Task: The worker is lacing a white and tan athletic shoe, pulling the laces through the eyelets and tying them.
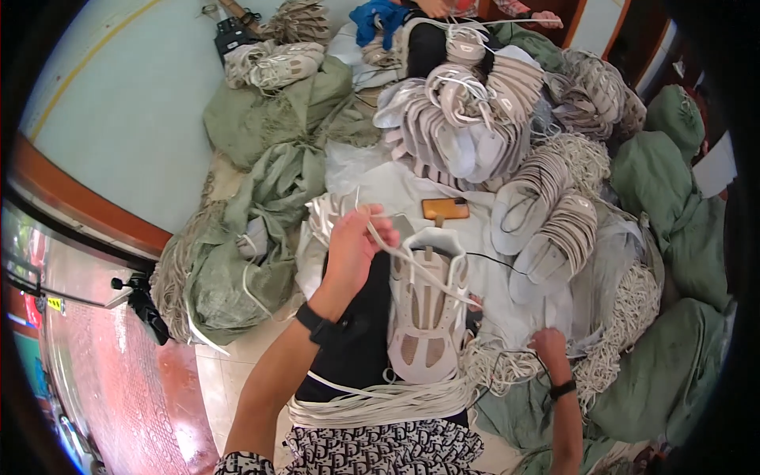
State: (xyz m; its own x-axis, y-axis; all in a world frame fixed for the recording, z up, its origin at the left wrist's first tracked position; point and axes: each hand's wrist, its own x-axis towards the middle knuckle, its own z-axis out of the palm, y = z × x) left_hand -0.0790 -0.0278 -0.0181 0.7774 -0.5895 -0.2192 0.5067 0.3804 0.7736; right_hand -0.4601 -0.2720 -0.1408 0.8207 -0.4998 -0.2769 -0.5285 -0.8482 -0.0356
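Observation:
A beige shoe upper (427, 336) with mesh panels rests on my lap, its opening facing away from me. Above its opening, my left hand (360, 241) pinches a cream shoelace (427, 275), which slants down to the right across the upper. My right hand (549, 348) is off to the right, fingers curled beside a tangled heap of cream laces (499, 368); what they hold, if anything, is too small to make out. Across my thighs lies a thick bundle of laces (380, 400).
An orange-cased phone (445, 208) lies on white sheeting beyond the upper. Stacked shoe uppers (463, 119) stand behind it, with more stacked uppers (546, 218) to the right. Green sacks (273, 111) flank both sides. At the top, another person's hand (546, 19) is by a lace.

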